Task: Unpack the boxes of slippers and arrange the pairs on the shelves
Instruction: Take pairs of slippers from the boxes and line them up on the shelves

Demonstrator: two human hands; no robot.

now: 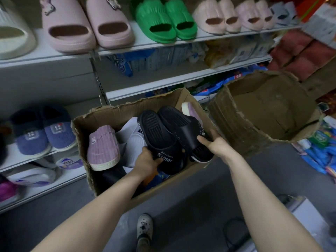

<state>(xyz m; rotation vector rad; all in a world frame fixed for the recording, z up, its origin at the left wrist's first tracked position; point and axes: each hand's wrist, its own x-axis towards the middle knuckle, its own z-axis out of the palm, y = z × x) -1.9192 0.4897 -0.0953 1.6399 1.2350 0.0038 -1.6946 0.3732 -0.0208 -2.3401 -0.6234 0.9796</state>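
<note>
An open cardboard box (pixel 112 113) stands on the floor before the shelves. Over it I hold two black slides printed "Super". My left hand (pixel 147 161) grips the left black slide (pixel 158 135) at its strap. My right hand (pixel 212 143) grips the right black slide (pixel 183 126) at its strap side. Inside the box lie a purple corduroy slipper (pixel 103 145), white slippers (pixel 132 137) and another purple slipper (pixel 190 110) at the far corner. The top shelf (pixel 145 42) carries pink, green (pixel 165 20) and pale pink pairs.
A second, emptier cardboard box (pixel 269 106) stands to the right. Blue fabric slippers (pixel 43 133) sit on a lower left shelf, packaged goods on the middle shelves. Colourful packets lie on the floor at right. My shoe (pixel 144 226) is on the grey floor below.
</note>
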